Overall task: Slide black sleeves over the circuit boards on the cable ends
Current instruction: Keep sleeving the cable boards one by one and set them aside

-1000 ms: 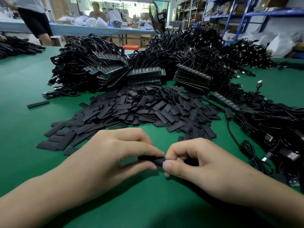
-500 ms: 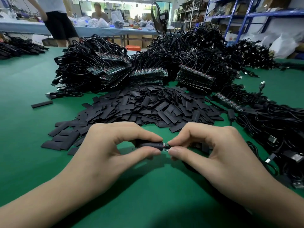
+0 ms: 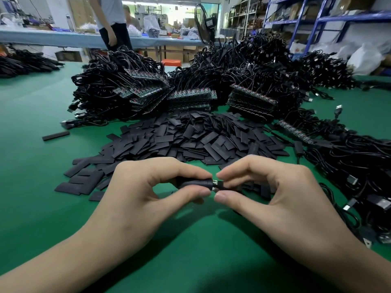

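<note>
1. Step in hand, as I read it: mid-slide. One black sleeve (image 3: 194, 183) is going over a circuit board (image 3: 218, 184) on a cable end, held just above the green surface (image 3: 31, 208) w/ both hands, in front of the person.
2. Left hand (image 3: 135, 199): thumb and forefinger closed narrow on the sleeve, pinching it near its right mouth. Sleeve lies roughly horizontal, its left part showing in the gap under the curled fingers.
3. Right hand (image 3: 273, 197): fingers closed narrow on the board end; only a short bit w/ a metallic glint shows between the two hands' fingertips. Rest of the board is hidden, so can't tell how deep it sits inside the sleeve.
4. Cable itself is mostly hidden behind the right hand; it prob. runs off right toward the cable tangle (image 3: 359, 166).
5. Next move calls for: keeping board and sleeve in line, then pushing the hands together (or pulling the sleeve rightward) until the board is covered. Soft sleeve may buckle or snag on components, so a light grip near the mouth seems best.
6. Supply: loose sleeve pile (image 3: 190, 138) just beyond the hands; stacked boards w/ cables (image 3: 190, 98) behind it, well apart from the hands. Lots left to do.
</note>
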